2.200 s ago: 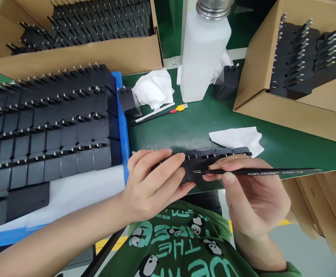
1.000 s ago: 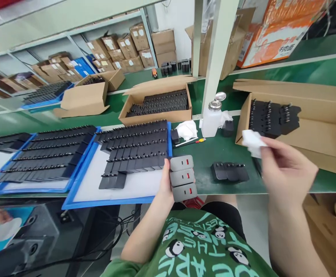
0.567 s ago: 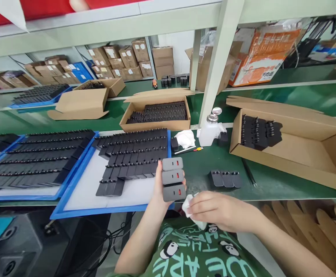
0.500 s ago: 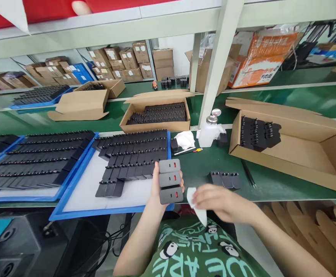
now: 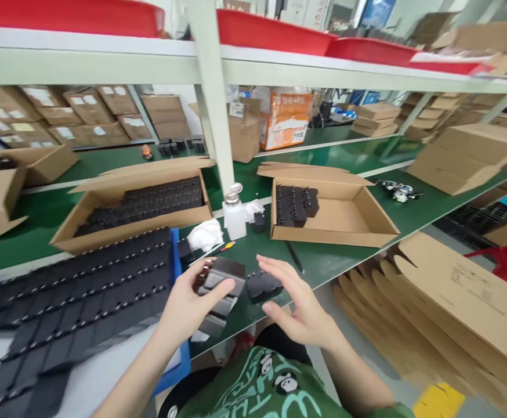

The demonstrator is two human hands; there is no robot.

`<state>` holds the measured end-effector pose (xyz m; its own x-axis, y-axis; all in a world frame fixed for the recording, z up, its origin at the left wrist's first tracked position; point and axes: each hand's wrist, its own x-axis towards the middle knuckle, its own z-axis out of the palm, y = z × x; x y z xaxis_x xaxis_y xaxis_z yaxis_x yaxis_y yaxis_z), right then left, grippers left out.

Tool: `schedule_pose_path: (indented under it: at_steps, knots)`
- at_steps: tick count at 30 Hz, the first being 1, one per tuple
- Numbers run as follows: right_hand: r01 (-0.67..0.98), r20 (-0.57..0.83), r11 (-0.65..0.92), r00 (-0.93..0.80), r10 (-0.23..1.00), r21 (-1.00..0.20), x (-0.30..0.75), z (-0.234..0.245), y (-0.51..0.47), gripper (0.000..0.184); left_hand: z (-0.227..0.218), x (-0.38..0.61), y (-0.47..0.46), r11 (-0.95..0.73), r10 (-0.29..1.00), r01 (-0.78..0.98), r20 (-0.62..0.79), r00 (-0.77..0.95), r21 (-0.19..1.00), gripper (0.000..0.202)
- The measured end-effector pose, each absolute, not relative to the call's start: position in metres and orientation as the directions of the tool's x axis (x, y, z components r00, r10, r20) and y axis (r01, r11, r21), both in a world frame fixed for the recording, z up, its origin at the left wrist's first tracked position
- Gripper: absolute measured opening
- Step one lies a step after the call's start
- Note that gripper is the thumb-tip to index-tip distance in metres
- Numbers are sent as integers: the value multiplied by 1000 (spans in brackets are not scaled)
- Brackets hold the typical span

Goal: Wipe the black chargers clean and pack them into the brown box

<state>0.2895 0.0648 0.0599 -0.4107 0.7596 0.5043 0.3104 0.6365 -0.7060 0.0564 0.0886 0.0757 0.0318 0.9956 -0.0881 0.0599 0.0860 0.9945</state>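
Observation:
My left hand grips several black plug chargers stacked side by side, tilted above the front of the bench, its thumb across them. My right hand has its fingers and thumb spread, with nothing between them. Just beyond its fingertips, a short row of black chargers lies on the green bench, partly covered by the hand. Below my left hand, a small white piece shows at the bench edge; its kind is unclear.
A blue-edged tray with rows of chargers is at left. Behind are an open carton of chargers, a white pump bottle, crumpled white tissue and black tweezers. A partly filled carton stands right; flat cardboard leans below.
The view has turned right. My left hand has tipped the chargers, so their port faces no longer face me. My right hand has released the white piece and opened beside the row on the bench.

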Motion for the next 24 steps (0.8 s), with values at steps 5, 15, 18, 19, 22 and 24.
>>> schedule_pose_path:
  at_steps: [5, 15, 18, 19, 22, 24]
  knots:
    - [445, 481, 468, -93, 872, -763, 357, 62, 56, 57, 112, 167, 142, -419, 884, 611, 149, 443, 672, 55]
    - [634, 303, -27, 406, 862, -773, 504, 43, 103, 60, 92, 381, 255, -412, 899, 793, 55, 435, 450, 61]
    - [733, 205, -51, 255, 945, -679, 533, 44, 159, 80, 77, 398, 270, -313, 933, 830, -15, 360, 462, 47]
    - [747, 156, -49, 202, 967, -663, 539, 43, 177, 87, 73, 401, 271, -287, 939, 836, -35, 342, 469, 44]
    - [794, -15, -61, 65, 998, -605, 547, 39, 219, 108, 65, 408, 269, -217, 945, 840, -107, 308, 497, 40]
    - [822, -113, -67, 3, 994, -565, 547, 37, 232, 108, 68, 412, 269, -187, 938, 829, -153, 309, 526, 39]
